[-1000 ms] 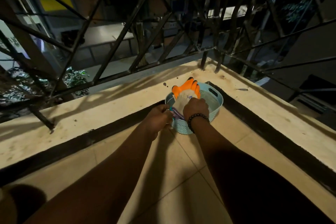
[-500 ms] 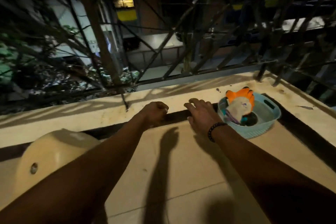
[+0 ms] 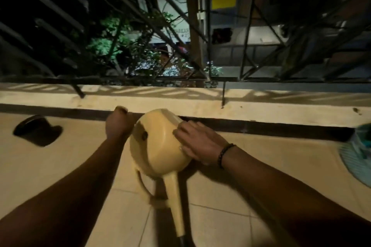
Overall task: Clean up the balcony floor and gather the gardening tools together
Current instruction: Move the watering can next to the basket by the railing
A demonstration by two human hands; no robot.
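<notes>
Setting: night-time balcony with a tiled floor, a pale ledge with a dark strip at its foot, and a metal railing above; foliage and lit buildings lie beyond.
Can: a cream watering can sits on the floor near the ledge, its long spout running toward the viewer and its loop handle on the left of the spout.
Left arm: stretched forward from the lower left, forearm passing just left of the can.
Left hand: lies beside the can's far left side, close to the dark strip; fingers look curled, but blur and the can's body hide whether they touch or hold anything, so its grip cannot be told.
Right arm: reaches in from the lower right, a dark bead bracelet on the wrist.
Right hand: laid flat on the can's right side, fingers spread and fairly straight, pressing the body rather than wrapping it.
Basket: a light blue basket shows partly at the right edge, on the floor, well apart from the can.
Other: a dark, rounded object lies on the floor at far left; what it is cannot be told.
</notes>
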